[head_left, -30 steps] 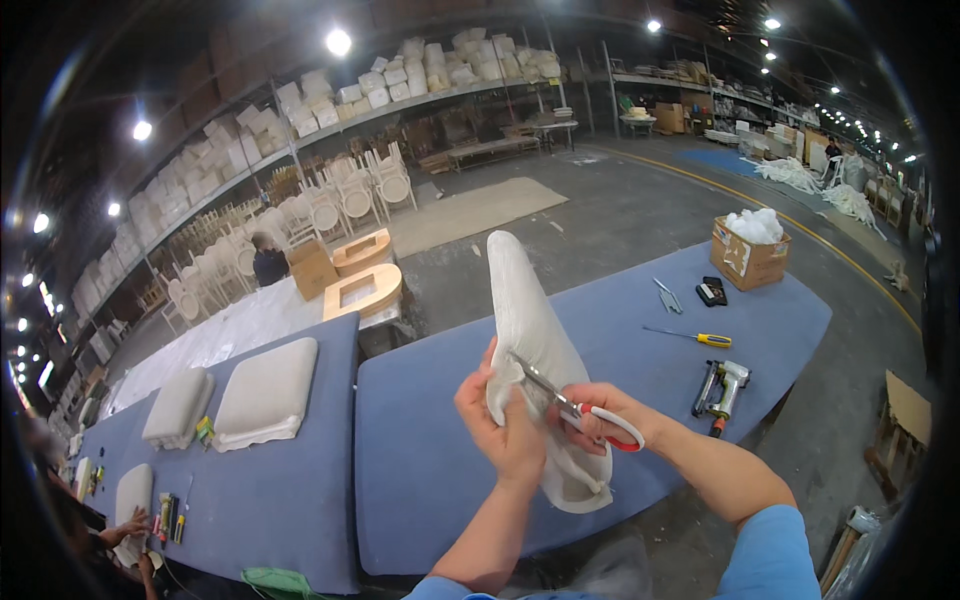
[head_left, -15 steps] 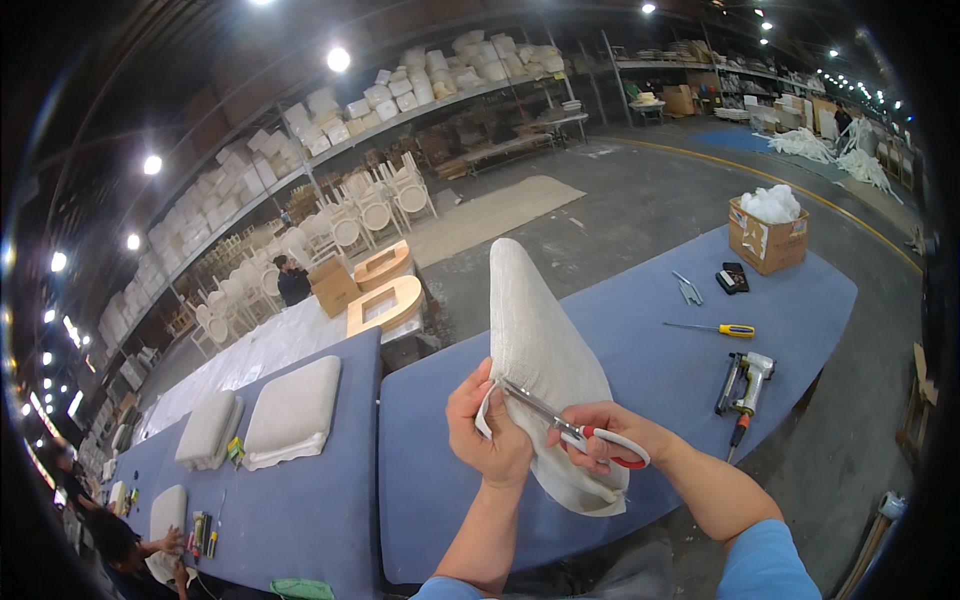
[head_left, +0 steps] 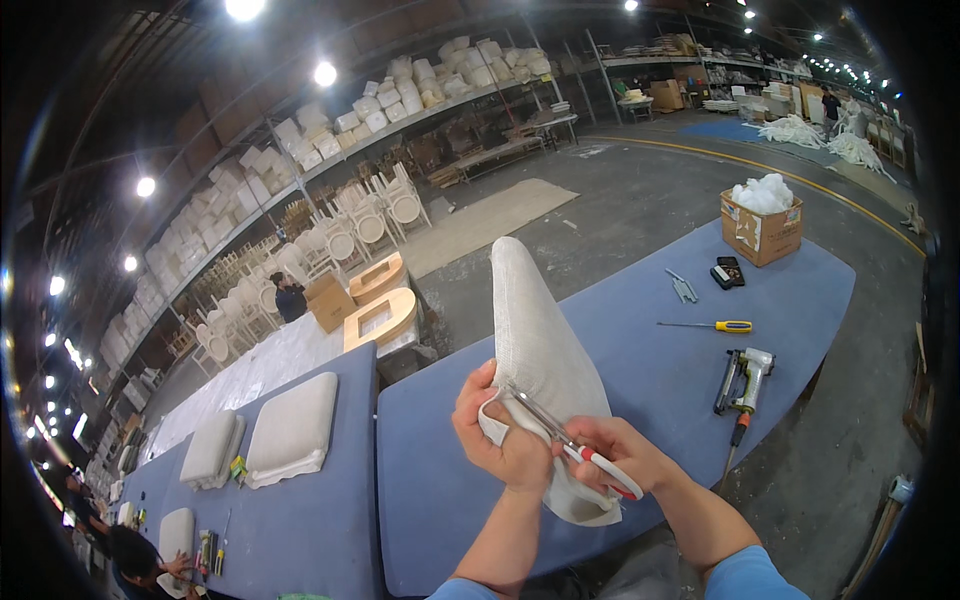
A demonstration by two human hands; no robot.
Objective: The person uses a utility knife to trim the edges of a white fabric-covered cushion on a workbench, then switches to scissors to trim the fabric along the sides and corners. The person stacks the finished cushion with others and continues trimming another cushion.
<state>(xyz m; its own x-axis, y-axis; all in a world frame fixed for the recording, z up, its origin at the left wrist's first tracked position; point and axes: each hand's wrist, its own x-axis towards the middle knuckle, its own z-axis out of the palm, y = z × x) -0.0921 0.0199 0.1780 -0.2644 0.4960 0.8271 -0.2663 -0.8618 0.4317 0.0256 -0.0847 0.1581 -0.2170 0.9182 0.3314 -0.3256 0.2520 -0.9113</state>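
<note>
A pale fabric-covered seat cushion (head_left: 545, 340) stands tilted on edge over the blue table, its narrow end up. My left hand (head_left: 492, 425) is closed on its near edge and pinches a loose flap of the cover fabric (head_left: 494, 428). In my right hand (head_left: 622, 452) is a pair of scissors (head_left: 590, 458) with red and white handles. Their blades lie along the cushion's edge, with the tips at the fabric beside my left thumb. The cushion's lower corner, with a loose fabric edge, hangs below my right hand.
On the blue table (head_left: 660, 375) lie a yellow-handled screwdriver (head_left: 732, 326), a staple gun (head_left: 748, 380), staple strips (head_left: 683, 287) and a black case (head_left: 728, 272). A cardboard box (head_left: 762, 238) of white stuffing stands at the far end. More cushions (head_left: 293, 428) and a co-worker (head_left: 135, 555) are at left.
The scissors and my right hand have shifted slightly downward, and the handles are turned more steeply. My left hand still grips the cushion's edge. The view has shifted a little.
</note>
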